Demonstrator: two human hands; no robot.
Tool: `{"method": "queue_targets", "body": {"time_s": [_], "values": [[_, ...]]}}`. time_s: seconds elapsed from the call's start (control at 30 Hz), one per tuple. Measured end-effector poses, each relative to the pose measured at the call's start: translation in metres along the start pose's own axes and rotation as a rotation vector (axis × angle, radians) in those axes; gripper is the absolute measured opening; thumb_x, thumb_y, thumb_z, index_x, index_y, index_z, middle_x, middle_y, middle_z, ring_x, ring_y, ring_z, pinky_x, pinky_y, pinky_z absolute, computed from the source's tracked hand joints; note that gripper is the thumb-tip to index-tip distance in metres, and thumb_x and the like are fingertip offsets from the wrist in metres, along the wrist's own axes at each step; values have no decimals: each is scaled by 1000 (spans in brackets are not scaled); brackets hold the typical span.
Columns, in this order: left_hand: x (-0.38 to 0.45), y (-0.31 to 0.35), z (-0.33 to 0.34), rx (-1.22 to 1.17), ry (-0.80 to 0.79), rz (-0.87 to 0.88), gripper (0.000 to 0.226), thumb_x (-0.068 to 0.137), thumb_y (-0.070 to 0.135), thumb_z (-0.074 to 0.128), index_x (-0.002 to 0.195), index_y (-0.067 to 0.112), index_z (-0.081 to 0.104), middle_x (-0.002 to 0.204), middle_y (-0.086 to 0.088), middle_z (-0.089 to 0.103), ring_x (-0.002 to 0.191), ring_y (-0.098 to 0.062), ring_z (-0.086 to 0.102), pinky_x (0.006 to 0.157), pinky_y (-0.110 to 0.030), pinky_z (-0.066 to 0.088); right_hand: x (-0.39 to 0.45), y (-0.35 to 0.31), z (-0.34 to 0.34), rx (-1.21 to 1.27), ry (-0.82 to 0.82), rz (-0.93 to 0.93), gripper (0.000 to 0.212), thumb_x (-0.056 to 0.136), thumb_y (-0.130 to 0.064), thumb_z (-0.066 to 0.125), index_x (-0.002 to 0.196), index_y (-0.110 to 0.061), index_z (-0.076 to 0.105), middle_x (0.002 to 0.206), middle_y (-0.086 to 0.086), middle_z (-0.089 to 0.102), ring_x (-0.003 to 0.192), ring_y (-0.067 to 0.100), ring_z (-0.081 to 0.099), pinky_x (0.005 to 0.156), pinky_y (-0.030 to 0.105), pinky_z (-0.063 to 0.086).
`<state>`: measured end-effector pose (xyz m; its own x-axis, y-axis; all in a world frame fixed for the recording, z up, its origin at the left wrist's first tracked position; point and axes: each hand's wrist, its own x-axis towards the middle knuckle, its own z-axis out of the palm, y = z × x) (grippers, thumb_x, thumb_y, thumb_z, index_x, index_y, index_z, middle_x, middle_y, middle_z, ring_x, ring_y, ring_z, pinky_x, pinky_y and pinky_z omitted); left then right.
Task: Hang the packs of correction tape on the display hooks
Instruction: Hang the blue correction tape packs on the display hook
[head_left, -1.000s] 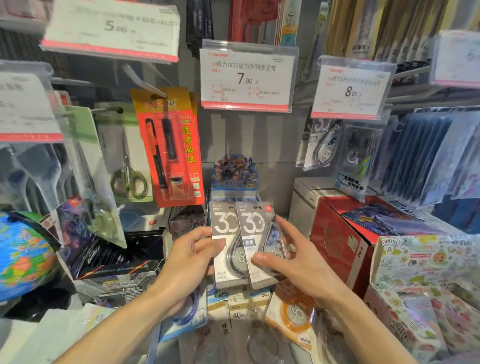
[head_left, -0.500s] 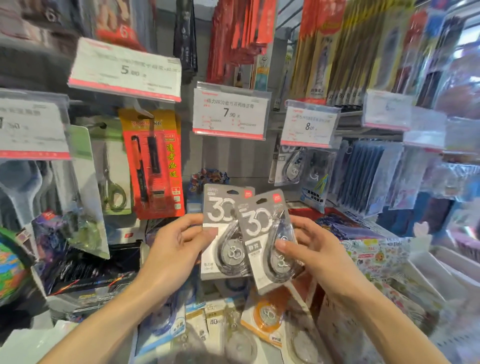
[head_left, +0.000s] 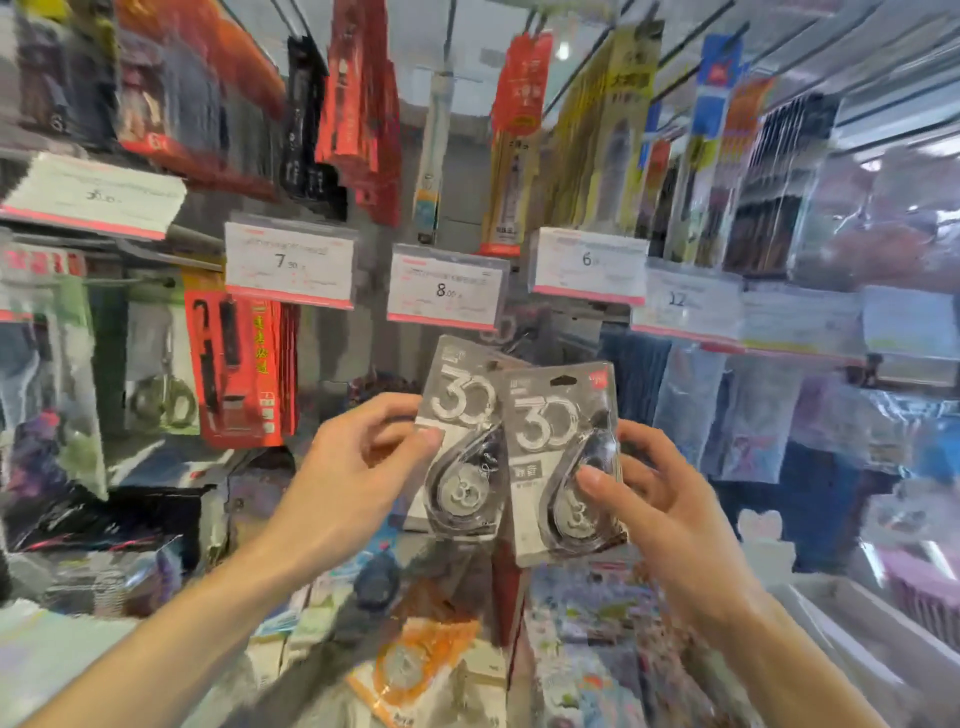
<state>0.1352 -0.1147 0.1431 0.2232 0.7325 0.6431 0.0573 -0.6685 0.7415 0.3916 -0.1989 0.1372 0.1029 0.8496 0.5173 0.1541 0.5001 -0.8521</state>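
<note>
1. Two grey packs of correction tape held up mid-frame, before the display wall. Left pack (head_left: 460, 441) and right pack (head_left: 563, 457) each carry a large white "30" and a clear teardrop blister over the dispenser. The right pack overlaps the left one's edge; both tilt a little.
2. Left hand (head_left: 353, 467) pinches the left pack at its side edge, thumb in front, fingers behind. Right hand (head_left: 660, 514) grips the right pack, thumb on the blister, fingers curled round the far edge.
3. Just above the packs: white price tag reading 8.00 (head_left: 447, 288); a 7.90 tag (head_left: 291, 262) to its left and a tag starting with 6 (head_left: 589, 265) to its right.
4. Wall crowded with hanging stock: red-orange pen packs (head_left: 239, 364) and scissors (head_left: 161, 395) at left, clear plastic sleeves at right.
5. Below the hands, a jumble of loose packs, one of them orange (head_left: 410, 665).
6. Whole frame smeared; small print unreadable, hooks behind the tags hard to make out.
</note>
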Motion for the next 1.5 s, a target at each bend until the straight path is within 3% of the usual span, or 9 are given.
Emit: {"method": "queue_targets", "body": {"time_s": [0.17,0.27,0.47,0.57,0.8,0.9,1.03,1.3,1.5], "values": [[6,37,23,142,95,99,37,95,7,69,90,44,70,81,27,77,75,18,65,70,1,43,8,-3,-38,54,12,-49,47,74,-39,80,119,-37,66,107,2,82,89,16,80,70,18,60],[12,54,23,247,130,139,35,95,7,68,93,42,68,84,36,74,80,20,66,71,3,42,12,-4,-49,75,-17,-58,38,77,-39,79,113,-45,67,108,0,82,90,17,80,69,20,61],[18,77,15,318,168,186,51,97,15,68,96,66,65,92,38,73,90,19,66,77,3,41,19,2,-56,80,-11,-48,45,75,-49,79,117,-50,62,111,-8,80,95,17,80,73,42,67],[19,83,8,343,217,206,44,92,26,68,97,69,64,92,40,72,91,21,66,76,4,41,22,8,-52,64,5,-69,53,76,-51,78,125,-43,59,112,-7,80,97,18,79,77,38,66],[27,84,0,321,238,244,25,98,15,66,109,37,70,96,27,78,90,10,72,76,-1,45,34,5,-25,-37,5,-146,49,91,-43,73,135,-40,51,111,-11,79,99,11,77,88,43,62],[29,87,-1,303,248,250,27,98,13,65,108,38,69,95,29,77,90,10,72,76,0,45,40,0,-16,-38,26,-167,50,93,-44,72,137,-40,49,112,-15,78,100,8,76,88,37,61],[31,89,-5,307,239,255,26,98,15,66,108,39,69,98,30,77,93,11,71,77,1,45,47,-7,-6,-68,49,-188,43,91,-49,71,125,-59,45,112,-25,75,104,0,73,82,22,61],[33,82,-8,303,226,256,25,98,15,65,111,36,70,99,29,77,95,9,71,78,-1,46,52,-9,-1,-79,75,-182,64,80,-66,69,136,-48,44,116,-18,76,105,2,74,92,34,58],[31,77,-10,300,233,253,28,98,16,66,105,43,68,96,34,75,93,13,70,76,1,45,58,-11,1,-97,70,-162,42,80,-65,68,117,-65,46,119,-14,75,112,7,72,96,40,59]]}}
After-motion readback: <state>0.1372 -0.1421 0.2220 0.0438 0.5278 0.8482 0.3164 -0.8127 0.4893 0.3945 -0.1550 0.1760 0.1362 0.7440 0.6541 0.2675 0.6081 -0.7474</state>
